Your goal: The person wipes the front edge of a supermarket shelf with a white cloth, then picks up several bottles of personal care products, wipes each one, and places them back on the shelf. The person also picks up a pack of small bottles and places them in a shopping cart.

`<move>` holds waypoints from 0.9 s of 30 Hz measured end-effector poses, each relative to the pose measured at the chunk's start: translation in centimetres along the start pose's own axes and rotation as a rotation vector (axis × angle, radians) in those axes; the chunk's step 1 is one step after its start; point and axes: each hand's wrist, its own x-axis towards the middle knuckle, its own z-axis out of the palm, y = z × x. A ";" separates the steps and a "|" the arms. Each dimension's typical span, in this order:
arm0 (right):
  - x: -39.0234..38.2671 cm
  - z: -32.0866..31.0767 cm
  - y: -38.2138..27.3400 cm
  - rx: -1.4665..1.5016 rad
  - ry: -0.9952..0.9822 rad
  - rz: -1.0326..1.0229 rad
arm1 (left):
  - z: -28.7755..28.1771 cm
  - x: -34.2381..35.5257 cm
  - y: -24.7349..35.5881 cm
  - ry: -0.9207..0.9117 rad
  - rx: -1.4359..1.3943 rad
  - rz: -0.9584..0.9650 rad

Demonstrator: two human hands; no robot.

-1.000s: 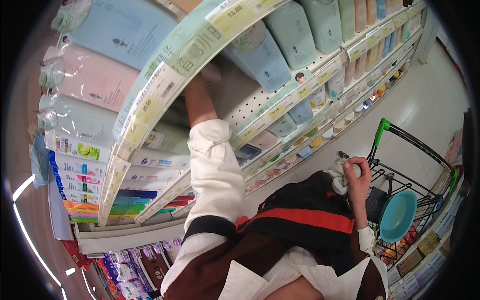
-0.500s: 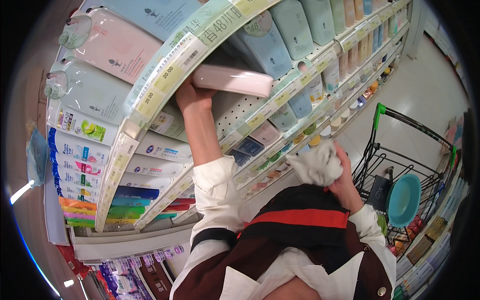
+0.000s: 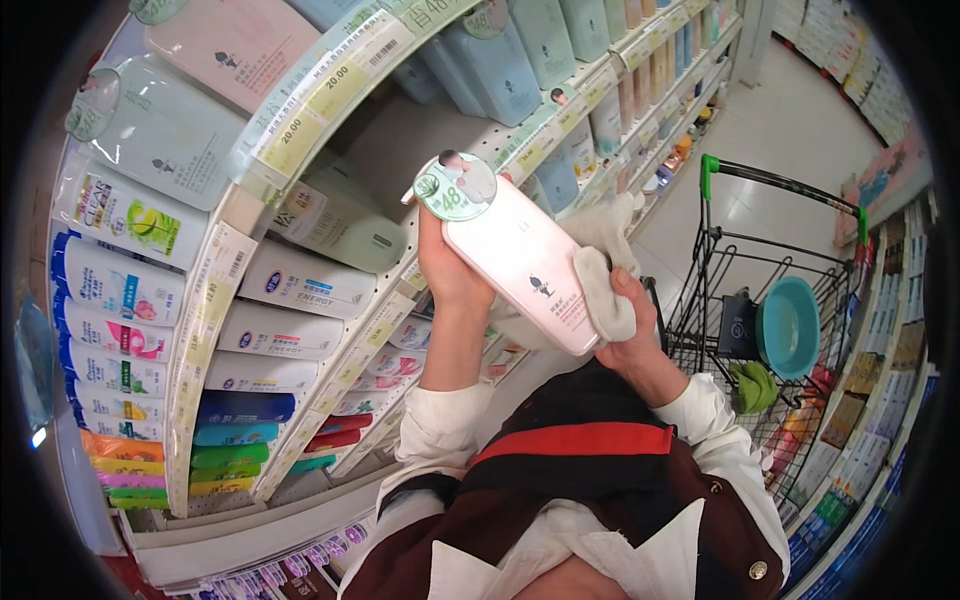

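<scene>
A flat pink bottle (image 3: 518, 262) is tilted in front of my body, its round green and white tag (image 3: 455, 190) hanging at the neck end. My left hand (image 3: 455, 268) grips it from the side near that end, the fingers partly hidden behind it. A whitish cloth (image 3: 604, 298) lies bunched in my right hand (image 3: 635, 325), which presses it against the bottle's lower end and side edge. Some of the cloth hangs behind the bottle. Closest to my left hand on the shelf lies a pale green bottle (image 3: 345, 222).
Curved shelves on the left carry bottles, including a large pale green one (image 3: 170, 130), blue bottles (image 3: 490, 65) and white ones (image 3: 300, 280). On the right stands a black wire shopping cart (image 3: 700, 270) with green corners, a teal basin (image 3: 790, 325) and a green cloth (image 3: 752, 387) in it.
My left hand has drawn the pink bottle out from the shelf towards me. My right hand has brought the whitish cloth leftward onto the bottle.
</scene>
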 end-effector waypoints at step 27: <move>-2.8 2.8 0.2 -0.403 0.021 -0.313 | -5.6 -11.1 -3.1 -0.331 0.785 0.034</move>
